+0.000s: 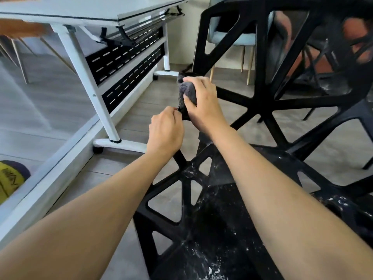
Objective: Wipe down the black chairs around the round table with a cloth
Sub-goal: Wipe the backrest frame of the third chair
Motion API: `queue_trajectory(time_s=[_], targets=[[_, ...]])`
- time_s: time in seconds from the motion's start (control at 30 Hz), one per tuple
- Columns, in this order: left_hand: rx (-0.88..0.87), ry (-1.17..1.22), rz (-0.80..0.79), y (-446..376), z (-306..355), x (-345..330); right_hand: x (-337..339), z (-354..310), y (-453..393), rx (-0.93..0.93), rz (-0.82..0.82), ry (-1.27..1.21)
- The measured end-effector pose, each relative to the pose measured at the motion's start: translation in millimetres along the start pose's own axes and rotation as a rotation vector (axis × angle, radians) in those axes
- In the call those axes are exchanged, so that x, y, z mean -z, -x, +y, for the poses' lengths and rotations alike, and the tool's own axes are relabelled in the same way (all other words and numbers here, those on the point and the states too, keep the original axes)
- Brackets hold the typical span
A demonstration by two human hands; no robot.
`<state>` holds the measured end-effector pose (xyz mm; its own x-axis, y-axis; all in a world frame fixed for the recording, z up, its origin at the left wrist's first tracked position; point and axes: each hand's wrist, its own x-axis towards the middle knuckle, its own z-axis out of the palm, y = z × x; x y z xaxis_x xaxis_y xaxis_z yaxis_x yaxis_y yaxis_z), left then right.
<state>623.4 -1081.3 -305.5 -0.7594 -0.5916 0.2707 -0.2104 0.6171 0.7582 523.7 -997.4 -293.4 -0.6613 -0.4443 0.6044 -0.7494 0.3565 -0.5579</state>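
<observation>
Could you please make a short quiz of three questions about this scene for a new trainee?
1. True or false: the right hand holds the grey cloth.
2. The left hand pinches: A) the cloth's lower end, B) a white table leg, C) the yellow ball.
3. Fill in: the black chair seat shows white ____.

Key: 1 true; 2 A; 3 specks (dust).
</observation>
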Motion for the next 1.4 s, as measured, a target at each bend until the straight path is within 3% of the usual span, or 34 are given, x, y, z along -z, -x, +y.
queue_trajectory(time_s=[0.23, 0.4, 0.53, 0.67, 0.77, 0.9, 1.13, 1.3, 1.4], targets=[[-0.037, -0.053, -0.022, 0.9, 4.2, 4.7, 24.7, 4.4, 48.6, -0.03, -0.113, -0.025], [-0.185, -0.174, -0.135, 23.2, -16.1, 17.1, 54.3, 55.0, 77.7, -0.286, 0.126, 0.109], [-0.274, -0.187, -0.16, 58.8, -44.4, 38.4, 15.4, 70.4, 118.8, -0.318, -0.045, 0.213], [-0.233, -0.117, -0.122, 64.9, -46.3, 38.3, 2.3, 73.6, 125.6, -0.364, -0.089, 0.172], [-0.206, -0.077, -0.136, 61.5, -43.7, 37.3, 3.0, 64.1, 122.9, -0.449, -0.085, 0.076], [-0.2, -0.044, -0.158, 61.2, -44.1, 38.2, -20.7, 16.8, 132.7, -0.393, -0.165, 0.041], [-0.187, -0.043, -0.168, 62.5, -51.7, 39.0, -24.0, -25.3, 167.1, -0.464, -0.097, -0.038], [-0.209, -0.06, -0.161, 65.8, -54.5, 39.7, -24.6, -31.2, 190.8, -0.266, -0.118, 0.219], [-0.214, -0.05, -0.16, 67.8, -56.8, 40.8, -23.4, -7.0, 182.5, -0.285, -0.124, 0.496]])
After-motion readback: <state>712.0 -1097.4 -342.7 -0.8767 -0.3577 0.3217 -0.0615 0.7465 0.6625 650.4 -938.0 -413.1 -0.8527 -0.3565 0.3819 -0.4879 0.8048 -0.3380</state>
